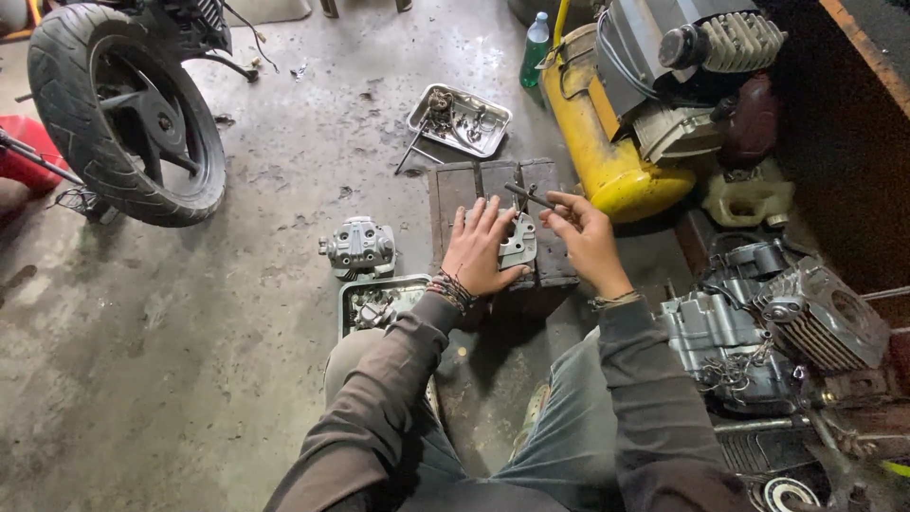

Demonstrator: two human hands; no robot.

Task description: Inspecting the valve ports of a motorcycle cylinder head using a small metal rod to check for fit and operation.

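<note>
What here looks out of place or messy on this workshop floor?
Loose tools lie half out of the metal tray, one rod resting on the stained concrete floor. A green bottle leans against the yellow compressor tank. The left hand presses the small engine part; the right hand holds a thin tool.

left hand (pixel 477 248) lies flat on a grey metal engine part (pixel 518 241) atop a wooden block (pixel 464 185); right hand (pixel 583 235) pinches a thin dark tool (pixel 527 195) (yellow compressor tank (pixel 595 142) just beyond).

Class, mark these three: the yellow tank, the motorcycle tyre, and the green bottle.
yellow tank (pixel 607 152), head view, on its curved side.
motorcycle tyre (pixel 57 90), head view, on its tread.
green bottle (pixel 536 52), head view, on its body.
</note>
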